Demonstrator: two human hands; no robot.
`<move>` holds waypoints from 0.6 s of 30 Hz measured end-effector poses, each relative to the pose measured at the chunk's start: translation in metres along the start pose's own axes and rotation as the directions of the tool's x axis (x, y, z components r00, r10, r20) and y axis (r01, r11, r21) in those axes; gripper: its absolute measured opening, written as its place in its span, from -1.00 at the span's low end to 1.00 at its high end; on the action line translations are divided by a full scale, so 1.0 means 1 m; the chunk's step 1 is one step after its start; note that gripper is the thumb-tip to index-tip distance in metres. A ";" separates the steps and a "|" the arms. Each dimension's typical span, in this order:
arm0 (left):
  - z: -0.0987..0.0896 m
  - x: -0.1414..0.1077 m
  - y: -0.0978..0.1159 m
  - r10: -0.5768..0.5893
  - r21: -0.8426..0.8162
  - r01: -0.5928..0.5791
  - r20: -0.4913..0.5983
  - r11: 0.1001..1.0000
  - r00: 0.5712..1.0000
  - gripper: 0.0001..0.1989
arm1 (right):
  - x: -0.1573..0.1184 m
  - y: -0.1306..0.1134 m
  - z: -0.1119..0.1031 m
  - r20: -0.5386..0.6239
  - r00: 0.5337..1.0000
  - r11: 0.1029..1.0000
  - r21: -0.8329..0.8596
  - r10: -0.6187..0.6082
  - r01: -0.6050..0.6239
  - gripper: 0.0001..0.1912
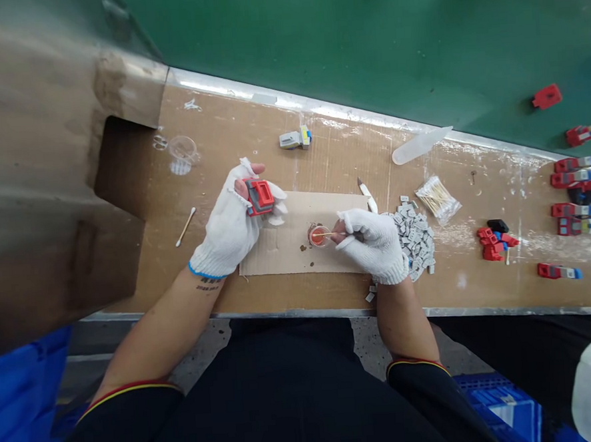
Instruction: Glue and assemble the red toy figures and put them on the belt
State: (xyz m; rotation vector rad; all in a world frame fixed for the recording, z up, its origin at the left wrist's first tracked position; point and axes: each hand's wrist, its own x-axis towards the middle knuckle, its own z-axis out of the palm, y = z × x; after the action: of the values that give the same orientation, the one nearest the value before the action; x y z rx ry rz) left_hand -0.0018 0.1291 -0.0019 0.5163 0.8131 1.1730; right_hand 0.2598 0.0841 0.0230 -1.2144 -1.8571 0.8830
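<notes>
My left hand point(240, 214), in a white glove with bare fingertips, is closed around a red and grey plastic part point(261, 197). My right hand point(371, 240), gloved the same way, pinches a thin cotton swab point(330, 234). The swab's far end is inside a small clear cup point(319, 244) of reddish liquid; its tip is hard to make out. Beneath the cup lies a cardboard sheet point(277, 255) with brown spots. Beside my right hand are a heap of small grey pieces point(416, 237) and a knife with a white handle point(369, 195).
A grey and yellow part point(295, 139) lies beyond the sheet. To the right are a bag of swabs point(438, 199), a translucent pointed scoop point(421, 145) and several red parts point(494, 242). A loose swab point(186, 227) and a clear lid point(183, 149) lie left. A metal panel point(46, 163) borders the bench.
</notes>
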 end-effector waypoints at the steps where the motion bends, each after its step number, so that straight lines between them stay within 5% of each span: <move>1: -0.001 0.001 -0.001 -0.002 -0.013 0.002 0.020 1.000 1.000 -0.61 | 0.000 0.000 0.000 -0.003 1.000 1.000 0.002 0.001 -0.001 -0.68; 5: -0.003 0.002 -0.001 0.031 0.059 -0.037 0.108 0.998 0.994 -0.47 | 0.000 0.002 0.000 0.020 1.000 1.000 0.002 0.009 -0.009 -0.67; 11: -0.003 0.003 0.001 0.038 0.254 -0.041 0.018 0.966 0.999 -0.41 | -0.002 0.007 -0.001 0.050 0.998 1.000 -0.003 -0.024 0.025 -0.72; 18: -0.008 0.004 0.002 -0.043 0.210 0.030 0.059 0.977 0.997 -0.44 | 0.000 0.011 -0.002 0.100 0.984 0.988 0.057 -0.149 0.144 -0.74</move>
State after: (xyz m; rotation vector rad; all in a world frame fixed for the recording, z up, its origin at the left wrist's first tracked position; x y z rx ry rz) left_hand -0.0084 0.1337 -0.0062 0.7056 0.8929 1.0378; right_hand 0.2665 0.0884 0.0147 -1.0043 -1.9682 0.9196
